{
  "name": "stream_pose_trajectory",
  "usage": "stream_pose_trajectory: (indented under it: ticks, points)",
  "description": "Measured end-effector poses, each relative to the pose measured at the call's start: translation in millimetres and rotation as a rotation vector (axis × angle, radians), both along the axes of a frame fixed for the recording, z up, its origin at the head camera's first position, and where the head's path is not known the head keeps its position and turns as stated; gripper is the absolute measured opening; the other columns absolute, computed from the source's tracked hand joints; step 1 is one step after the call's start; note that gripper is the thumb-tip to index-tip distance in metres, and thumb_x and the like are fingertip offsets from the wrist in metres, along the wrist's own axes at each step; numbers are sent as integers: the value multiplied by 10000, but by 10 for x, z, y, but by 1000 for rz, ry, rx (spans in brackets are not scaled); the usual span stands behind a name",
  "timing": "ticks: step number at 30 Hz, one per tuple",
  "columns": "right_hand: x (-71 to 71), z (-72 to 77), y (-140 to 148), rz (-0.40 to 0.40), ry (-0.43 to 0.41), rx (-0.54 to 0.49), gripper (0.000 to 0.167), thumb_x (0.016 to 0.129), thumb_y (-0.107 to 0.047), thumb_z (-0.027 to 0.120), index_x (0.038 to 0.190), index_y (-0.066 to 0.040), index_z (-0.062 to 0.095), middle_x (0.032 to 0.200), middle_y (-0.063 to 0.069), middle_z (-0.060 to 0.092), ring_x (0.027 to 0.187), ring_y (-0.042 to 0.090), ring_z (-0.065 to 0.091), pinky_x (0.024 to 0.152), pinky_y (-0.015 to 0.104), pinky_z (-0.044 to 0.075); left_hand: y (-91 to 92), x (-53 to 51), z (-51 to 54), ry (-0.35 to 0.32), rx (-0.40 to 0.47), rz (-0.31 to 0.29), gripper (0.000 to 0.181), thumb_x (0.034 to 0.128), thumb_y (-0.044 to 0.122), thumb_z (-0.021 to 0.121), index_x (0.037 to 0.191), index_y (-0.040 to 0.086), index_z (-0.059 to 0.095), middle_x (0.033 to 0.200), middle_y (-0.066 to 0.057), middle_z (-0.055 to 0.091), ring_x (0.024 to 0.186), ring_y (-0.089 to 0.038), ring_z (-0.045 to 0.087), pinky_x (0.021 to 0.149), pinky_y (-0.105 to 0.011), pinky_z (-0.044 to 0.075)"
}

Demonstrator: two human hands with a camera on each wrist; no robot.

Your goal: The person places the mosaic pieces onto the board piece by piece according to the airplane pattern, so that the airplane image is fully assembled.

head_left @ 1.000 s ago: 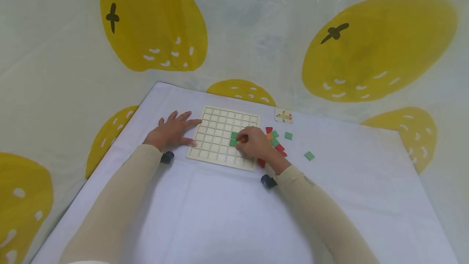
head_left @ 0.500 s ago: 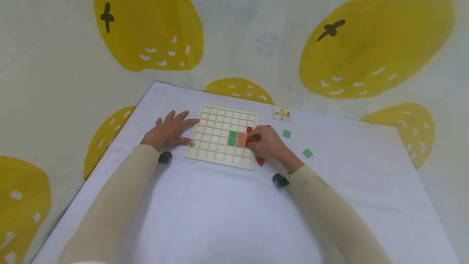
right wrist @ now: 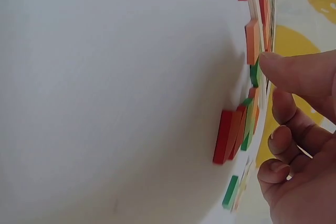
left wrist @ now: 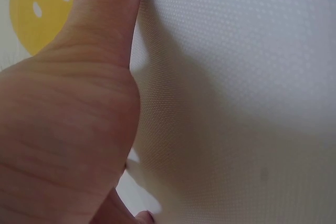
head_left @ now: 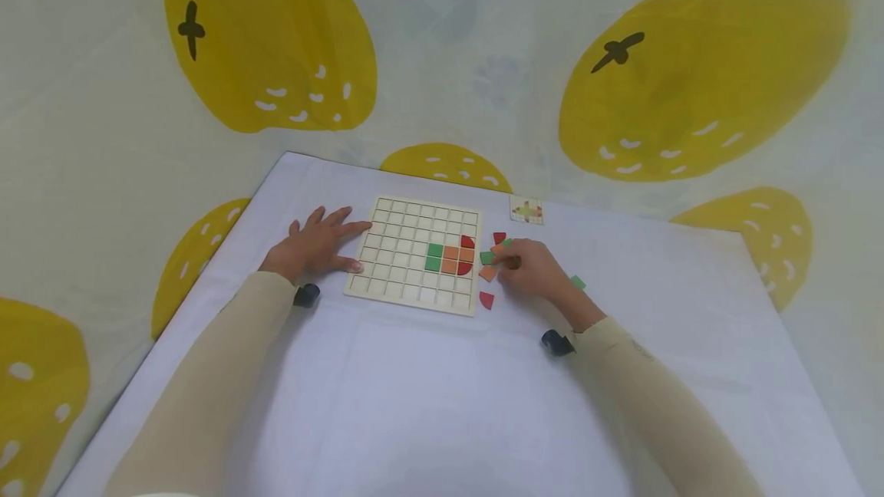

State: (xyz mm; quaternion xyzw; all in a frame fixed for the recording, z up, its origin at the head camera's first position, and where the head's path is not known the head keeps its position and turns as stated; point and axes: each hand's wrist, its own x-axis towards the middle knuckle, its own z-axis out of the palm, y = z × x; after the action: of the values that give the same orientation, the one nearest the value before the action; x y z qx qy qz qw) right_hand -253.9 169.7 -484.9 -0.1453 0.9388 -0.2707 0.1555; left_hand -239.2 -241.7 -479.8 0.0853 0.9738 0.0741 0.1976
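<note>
- Evidently, the right hand (head_left: pixel 529 268) has been shifted off the board (head_left: pixel 403 259) within the last half second; its fingertips are now found among the pieces outside the right edge.
- Exposed thereby, toward the board's right edge: green squares (head_left: pixel 434 250), orange squares (head_left: pixel 450 252) and rounded red pieces (head_left: pixel 467 241), all seated in cells.
- Right fingers are noted as bent; whether a piece is pinched cannot be told from either view.
- Left hand (head_left: pixel 311 246): fingers spread, nothing grasped, board touched at its left edge; no change recorded.
- Off the board, by its right edge, a loose green piece (head_left: pixel 486 258) and a loose orange piece (head_left: pixel 488 273) are noted, with a loose red piece (head_left: pixel 486 300) by the near right corner.
- A patterned card (head_left: pixel 527 209) is located at the far edge of the surface (head_left: pixel 414 405).
- Work is judged partly done, since pieces are left unseated.
</note>
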Motion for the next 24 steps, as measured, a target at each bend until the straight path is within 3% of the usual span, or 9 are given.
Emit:
stream_pose_trajectory:
  ticks: [6,17,24]
  points:
    - [21,6,155,-4,-26,29,234,944,-169,759,1169,-110,786,1011,78,693,994,252,600,835,342,567,6,21,21,0,10,-2,927,861,685,705,1633,487,231,1785,-70,58,1592,-557,35,1160,-859,134]
    - [30,-32,383,-30,-32,69,240,931,-176,769,1168,-158,801,1108,80,710,1106,274,602,931,445,589,-3,2,-2,-1,6,3,935,853,690,712,1630,496,229,1786,-61,52,1598,-546,27,1165,-855,131]
    - [36,-17,491,-38,0,63,233,948,-138,736,1175,-116,785,1108,98,714,1104,289,598,955,473,571,4,2,12,-15,9,4,934,858,687,708,1633,489,226,1785,-75,55,1591,-559,23,1167,-855,116]
